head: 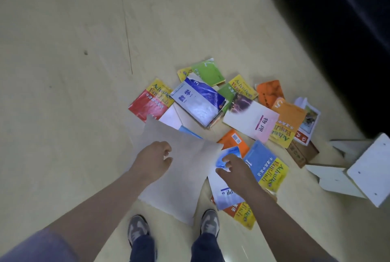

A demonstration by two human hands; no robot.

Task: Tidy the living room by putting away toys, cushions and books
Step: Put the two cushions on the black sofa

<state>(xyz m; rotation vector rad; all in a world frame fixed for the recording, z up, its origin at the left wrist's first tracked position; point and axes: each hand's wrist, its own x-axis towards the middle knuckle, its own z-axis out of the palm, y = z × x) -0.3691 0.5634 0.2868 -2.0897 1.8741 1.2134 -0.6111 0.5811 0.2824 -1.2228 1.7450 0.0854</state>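
A white square cushion lies on the pale floor just in front of my feet, covering part of a few books. My left hand is over the cushion's middle with its fingers loosely curled and nothing in them. My right hand reaches with spread fingers over the cushion's right edge and a blue-and-white book. Beyond the cushion several books are scattered: a blue maths book, a red-and-yellow English book, a white physics book, a green book and a blue-and-yellow English book.
A toppled white shelf unit lies on the floor at the right. A brown box sits beside it under some books. A dark sofa fills the upper right. My shoes stand at the cushion's near edge. Bare floor extends left.
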